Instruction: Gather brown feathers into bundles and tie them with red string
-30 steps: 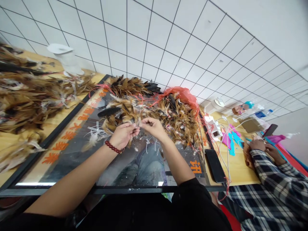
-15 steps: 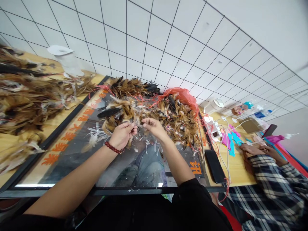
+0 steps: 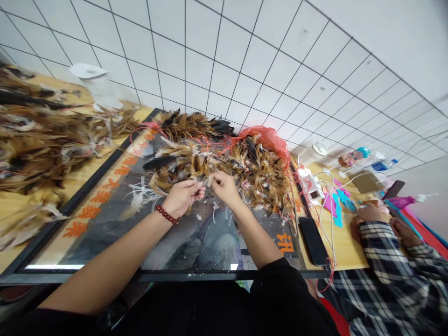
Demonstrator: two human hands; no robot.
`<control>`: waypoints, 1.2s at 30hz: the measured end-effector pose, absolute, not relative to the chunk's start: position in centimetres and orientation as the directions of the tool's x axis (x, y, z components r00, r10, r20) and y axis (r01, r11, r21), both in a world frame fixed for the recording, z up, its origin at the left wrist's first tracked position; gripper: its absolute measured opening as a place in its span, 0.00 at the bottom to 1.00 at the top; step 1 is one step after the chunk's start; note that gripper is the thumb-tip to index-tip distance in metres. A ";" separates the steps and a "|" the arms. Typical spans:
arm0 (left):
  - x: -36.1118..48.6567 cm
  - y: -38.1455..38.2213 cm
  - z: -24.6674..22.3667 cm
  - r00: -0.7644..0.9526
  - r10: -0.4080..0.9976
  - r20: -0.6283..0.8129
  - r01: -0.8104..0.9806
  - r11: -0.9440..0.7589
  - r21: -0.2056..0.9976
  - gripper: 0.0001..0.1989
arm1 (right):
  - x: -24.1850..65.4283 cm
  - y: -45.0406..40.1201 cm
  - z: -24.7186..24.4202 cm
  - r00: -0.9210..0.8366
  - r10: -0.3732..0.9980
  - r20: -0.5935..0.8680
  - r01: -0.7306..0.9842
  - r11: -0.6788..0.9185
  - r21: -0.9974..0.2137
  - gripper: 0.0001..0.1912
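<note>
Both my hands are close together over a loose pile of brown feathers (image 3: pixel 262 175) on the glass tabletop (image 3: pixel 150 254). My left hand (image 3: pixel 182 196), with a red bead bracelet (image 3: pixel 167 214) on its wrist, is closed in a pinch on a small feather. Facing it, my right hand (image 3: pixel 224 187) has its fingers curled and pinched at a pale, fluffy tuft. What lies right between the fingertips is partly hidden. White strips (image 3: pixel 142 189) and a pale feather (image 3: pixel 131 207) lie to the left of my left hand.
A feather garland (image 3: pixel 192 126) and a red plastic bag (image 3: pixel 264 137) lie at the back. More feathers (image 3: pixel 45 144) cover the left table. On the right are a phone (image 3: pixel 313 240), cables, a white cup (image 3: pixel 315 151) and a co-worker's plaid sleeve (image 3: pixel 381 247).
My right hand's fingers have curled in and its fingertips have turned toward the feathers. My left hand has shifted slightly right. The co-worker's hands have moved a little.
</note>
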State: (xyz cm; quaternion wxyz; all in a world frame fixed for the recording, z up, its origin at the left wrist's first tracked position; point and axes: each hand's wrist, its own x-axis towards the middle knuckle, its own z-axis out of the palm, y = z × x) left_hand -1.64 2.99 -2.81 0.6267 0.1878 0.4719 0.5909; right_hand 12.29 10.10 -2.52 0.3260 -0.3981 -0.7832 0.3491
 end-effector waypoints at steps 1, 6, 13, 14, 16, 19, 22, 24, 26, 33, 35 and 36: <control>-1.7 3.0 -2.8 -0.119 0.919 -0.376 -0.555 0.252 0.793 0.08 | 12.4 10.0 -2.4 -0.500 0.830 0.249 0.397 0.475 -0.786 0.12; -1.9 3.1 -2.8 -0.107 0.911 -0.398 -0.619 0.252 0.744 0.06 | 12.6 10.1 -2.2 -0.492 0.825 0.278 0.316 0.467 -0.826 0.11; -1.7 3.1 -2.7 -0.188 0.917 -0.352 -0.614 0.170 0.771 0.08 | 12.1 10.3 -3.2 -0.527 0.844 0.100 0.129 0.197 -0.972 0.15; -1.7 3.1 -2.7 -0.172 0.923 -0.344 -0.595 0.181 0.783 0.08 | 12.0 10.2 -3.2 -0.508 0.852 0.128 0.117 0.216 -0.969 0.15; -1.6 2.9 -2.8 -0.113 0.934 -0.339 -0.559 0.222 0.799 0.09 | 11.9 10.2 -2.9 -0.460 0.868 0.189 0.145 0.283 -0.948 0.15; -1.7 2.8 -2.9 -0.014 0.942 -0.335 -0.519 0.279 0.808 0.11 | 12.1 10.3 -2.4 -0.457 0.868 0.194 0.159 0.294 -0.942 0.15; -2.0 2.7 -2.7 0.062 0.944 -0.323 -0.555 0.301 0.775 0.12 | 12.6 10.5 -2.1 -0.494 0.866 0.071 0.038 0.103 -0.994 0.18; -2.2 2.6 -2.6 0.153 0.937 -0.314 -0.598 0.341 0.726 0.13 | 13.1 10.6 -1.9 -0.583 0.809 -0.071 -0.011 -0.095 -0.995 0.22; -2.4 2.5 -2.6 0.286 0.905 -0.315 -0.607 0.425 0.671 0.12 | 13.5 10.6 -1.8 -0.716 0.669 -0.199 0.015 -0.269 -0.963 0.24; -2.6 2.5 -3.2 0.454 0.816 -0.356 -0.510 0.566 0.648 0.09 | 13.6 10.1 -1.6 -0.728 0.655 -0.202 -0.014 -0.308 -0.951 0.24; -2.5 2.6 -3.0 0.401 0.843 -0.358 -0.491 0.528 0.693 0.09 | 13.3 10.0 -1.5 -0.650 0.737 -0.185 -0.019 -0.258 -0.966 0.23; -2.4 2.6 -2.9 0.370 0.857 -0.359 -0.482 0.507 0.714 0.10 | 13.2 10.0 -1.5 -0.617 0.767 -0.178 -0.006 -0.231 -0.973 0.23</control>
